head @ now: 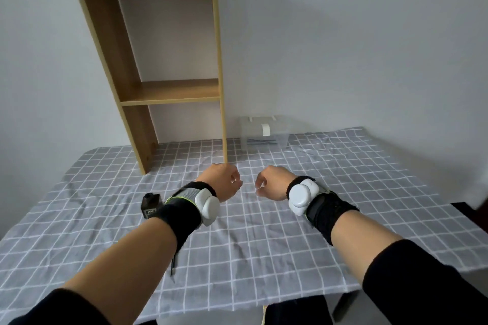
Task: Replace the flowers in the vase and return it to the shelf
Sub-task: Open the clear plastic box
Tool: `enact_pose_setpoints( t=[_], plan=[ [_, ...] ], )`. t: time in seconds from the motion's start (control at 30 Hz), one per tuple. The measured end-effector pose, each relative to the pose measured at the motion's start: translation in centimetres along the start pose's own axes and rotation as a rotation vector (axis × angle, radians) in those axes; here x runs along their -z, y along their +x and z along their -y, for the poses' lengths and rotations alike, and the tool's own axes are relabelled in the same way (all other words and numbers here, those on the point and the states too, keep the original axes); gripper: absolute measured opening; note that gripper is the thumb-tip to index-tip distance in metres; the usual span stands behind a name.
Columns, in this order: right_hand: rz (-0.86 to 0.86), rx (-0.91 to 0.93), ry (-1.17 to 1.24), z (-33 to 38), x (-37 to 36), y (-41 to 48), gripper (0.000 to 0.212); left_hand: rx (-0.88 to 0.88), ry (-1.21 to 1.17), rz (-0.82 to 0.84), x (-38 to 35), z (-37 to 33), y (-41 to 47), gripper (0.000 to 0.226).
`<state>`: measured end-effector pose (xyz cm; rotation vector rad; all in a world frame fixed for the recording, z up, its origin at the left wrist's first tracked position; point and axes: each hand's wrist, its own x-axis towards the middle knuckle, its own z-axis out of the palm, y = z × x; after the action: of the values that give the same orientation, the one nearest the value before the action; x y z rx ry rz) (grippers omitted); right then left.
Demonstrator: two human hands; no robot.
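The checked tablecloth (264, 240) fills the lower frame. The wooden shelf (171, 91) stands upper left, a clear box (264, 134) at centre. No vase or flowers show. Mid-frame, the left hand (223, 182) and right hand (272, 183) are curled, seemingly gripping nothing. This is likely the outset: next, locate the vase.

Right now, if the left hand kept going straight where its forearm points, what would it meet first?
Most likely the front right post of the wooden shelf, which stands just beyond the left hand. Depth is hard to judge from this one view.
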<state>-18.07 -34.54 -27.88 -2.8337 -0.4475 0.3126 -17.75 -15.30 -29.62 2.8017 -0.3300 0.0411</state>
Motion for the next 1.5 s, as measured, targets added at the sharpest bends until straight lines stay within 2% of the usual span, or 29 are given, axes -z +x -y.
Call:
enact_pose_setpoints(
  t=[0.23,0.57,0.73,0.83,1.03,1.2,1.5],
  plan=[
    [-0.071,-0.095,0.034,-6.4,2.5,6.8,0.034,-0.022,-0.004,0.009,0.3,-1.2,9.3,0.035],
    [-0.27,-0.206,0.202,-12.8,4.1,17.0,0.092,0.13,-0.13,-0.034,-2.9,0.0,20.4,0.073],
    [-0.32,-0.217,0.31,-15.3,3.5,21.8,0.11,0.177,-0.195,-0.06,-5.5,1.1,25.3,0.078],
    [-0.342,-0.174,0.381,-15.8,3.0,23.0,0.109,0.154,-0.242,-0.109,-6.3,1.2,26.3,0.075],
    [-0.44,-0.112,0.463,-15.9,2.0,22.4,0.101,0.144,-0.269,-0.153,-5.9,0.8,25.2,0.068],
    [-0.437,-0.115,0.435,-15.2,1.9,19.4,0.1,0.142,-0.257,-0.123,-4.9,-0.4,21.7,0.066],
    [-0.399,-0.139,0.434,-10.1,0.2,8.8,0.106,0.094,-0.27,-0.155,-2.9,-2.0,9.7,0.063]
  ],
)
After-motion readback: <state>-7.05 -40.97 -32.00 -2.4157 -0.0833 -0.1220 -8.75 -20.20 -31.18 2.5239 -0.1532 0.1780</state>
